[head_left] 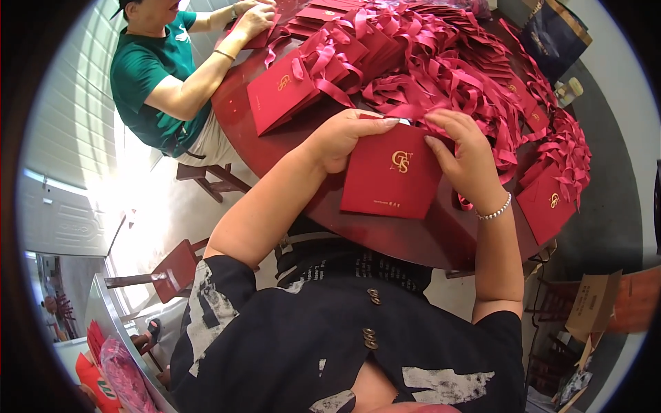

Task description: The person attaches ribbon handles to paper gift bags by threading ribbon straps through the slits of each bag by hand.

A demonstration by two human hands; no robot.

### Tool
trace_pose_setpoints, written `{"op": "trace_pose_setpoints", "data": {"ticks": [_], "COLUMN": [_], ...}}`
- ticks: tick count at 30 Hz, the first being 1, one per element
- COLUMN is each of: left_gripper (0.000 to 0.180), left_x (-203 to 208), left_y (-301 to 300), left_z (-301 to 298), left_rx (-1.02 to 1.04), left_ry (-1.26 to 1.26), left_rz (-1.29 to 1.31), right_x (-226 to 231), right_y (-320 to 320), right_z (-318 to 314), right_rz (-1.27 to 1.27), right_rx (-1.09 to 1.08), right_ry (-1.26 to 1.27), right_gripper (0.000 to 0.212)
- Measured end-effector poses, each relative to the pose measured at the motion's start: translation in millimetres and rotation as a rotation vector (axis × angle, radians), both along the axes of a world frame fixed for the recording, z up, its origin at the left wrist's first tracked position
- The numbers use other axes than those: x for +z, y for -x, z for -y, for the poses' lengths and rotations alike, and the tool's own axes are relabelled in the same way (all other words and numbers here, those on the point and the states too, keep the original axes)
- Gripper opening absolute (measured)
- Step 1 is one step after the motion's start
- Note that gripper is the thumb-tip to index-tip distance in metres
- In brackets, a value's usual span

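In front of me, over the near edge of the table, is a red paper gift bag [391,175] with a gold emblem on its front. My left hand [343,141] pinches its upper left edge, thumb along the top and fingers behind. At the upper right corner, my right hand [468,155] rests its thumb on the front, with its other fingers curled over the top edge. Something small and pale shows at the bag's mouth between the two hands. Red ribbon [461,110] lies heaped just beyond my right hand.
The round dark red table [441,241] carries many stacked red bags [282,89] with ribbon handles. A co-worker in a green shirt [148,76] handles a red piece at the far left. Wooden stools [175,272] stand left; a dark blue bag [554,38] and cardboard box [592,303] are right.
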State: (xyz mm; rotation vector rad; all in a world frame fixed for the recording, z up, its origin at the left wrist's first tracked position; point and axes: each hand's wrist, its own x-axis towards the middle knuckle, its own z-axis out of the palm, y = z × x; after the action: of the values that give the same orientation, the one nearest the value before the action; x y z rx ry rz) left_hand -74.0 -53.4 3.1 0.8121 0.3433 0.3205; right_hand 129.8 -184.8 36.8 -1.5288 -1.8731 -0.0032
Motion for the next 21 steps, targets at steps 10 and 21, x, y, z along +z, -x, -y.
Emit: {"op": "trace_pose_setpoints", "data": {"ticks": [10,21], "left_gripper": [0.014,0.014], "left_x": [-20.5,-35.3], "left_y": [-22.6,-27.4], "left_z": [14.7,1.9], "left_rx": [0.163,0.264], "left_ry": [-0.365,-0.486], "left_rz": [-0.131,-0.265], "right_x": [-28.5,-38.0], "right_y": [-21.7,-27.6], "right_z": [12.2,7.4], "right_rz": [-0.335,-0.574], "right_rx": [0.015,0.127], "right_ry": [0.256,0.496], "right_gripper": [0.015,0.015]}}
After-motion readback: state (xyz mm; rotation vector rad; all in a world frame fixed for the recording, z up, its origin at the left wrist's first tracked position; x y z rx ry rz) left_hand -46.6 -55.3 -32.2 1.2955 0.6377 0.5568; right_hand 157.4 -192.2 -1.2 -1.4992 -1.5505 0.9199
